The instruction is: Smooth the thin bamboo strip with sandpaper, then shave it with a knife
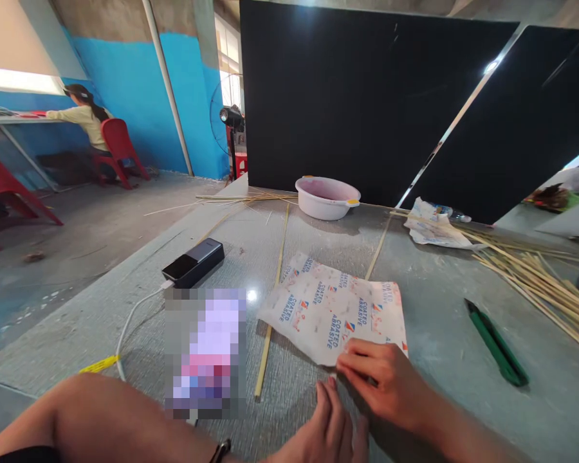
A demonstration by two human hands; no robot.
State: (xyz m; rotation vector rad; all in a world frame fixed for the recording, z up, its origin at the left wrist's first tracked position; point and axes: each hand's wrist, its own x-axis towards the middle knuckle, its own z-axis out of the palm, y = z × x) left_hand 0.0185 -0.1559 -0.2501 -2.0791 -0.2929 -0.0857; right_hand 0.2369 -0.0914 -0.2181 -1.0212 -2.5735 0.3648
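A sheet of sandpaper (338,305) lies back side up, printed "COATED ABRASIVE". My right hand (386,379) is closed at its near edge, fingers curled on the paper. Just below, the fingertips of my left hand (330,421) press together at the pale end of a bamboo strip (378,252), whose middle is hidden beneath the sheet. Another bamboo strip (264,363) runs under the sheet's left side. Right of my hands lies a green utility knife (498,347). My left forearm (110,418) crosses the lower left, with a dark band at the wrist.
A pixelated phone-like screen (212,347) and a black power bank (193,262) with a white cable (128,328) lie left. A pale basin (325,202) stands at the back. Many bamboo strips (540,283) and crumpled paper (431,225) lie right. A person (94,119) sits far left.
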